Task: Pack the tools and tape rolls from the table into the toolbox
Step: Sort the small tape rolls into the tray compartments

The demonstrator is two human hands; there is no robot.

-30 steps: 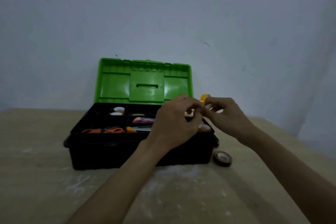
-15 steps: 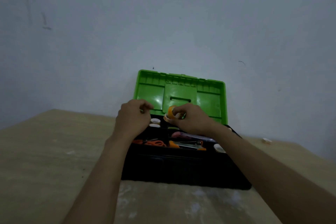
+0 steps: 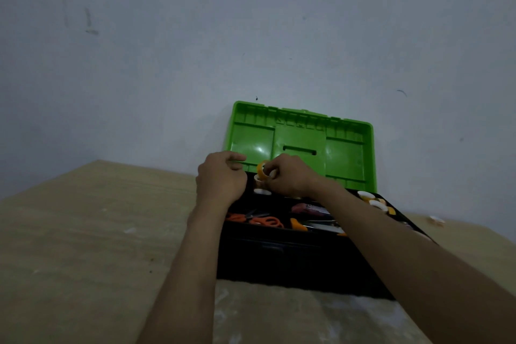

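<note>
The black toolbox (image 3: 301, 260) stands open on the wooden table, its green lid (image 3: 303, 142) leaning back against the wall. My right hand (image 3: 290, 176) holds a small yellow tape roll (image 3: 261, 170) over the tray's back left compartment, where other pale tape rolls (image 3: 262, 191) lie. My left hand (image 3: 220, 176) hovers just left of it with fingers curled; nothing shows in it. Orange-handled scissors (image 3: 258, 220), a pink tool (image 3: 303, 208) and a yellow-handled tool (image 3: 298, 225) lie in the tray. More tape rolls (image 3: 374, 201) sit at the tray's right end.
A small pale tape roll (image 3: 437, 221) lies on the table (image 3: 83, 232) to the right of the box, near the wall. The grey wall (image 3: 251, 36) rises directly behind the lid. White smears mark the table in front of the box.
The view has swung left, so the box now sits right of centre. My right hand carried the yellow tape roll from the box's right end to its back left compartment, and my left hand moved left with it.
</note>
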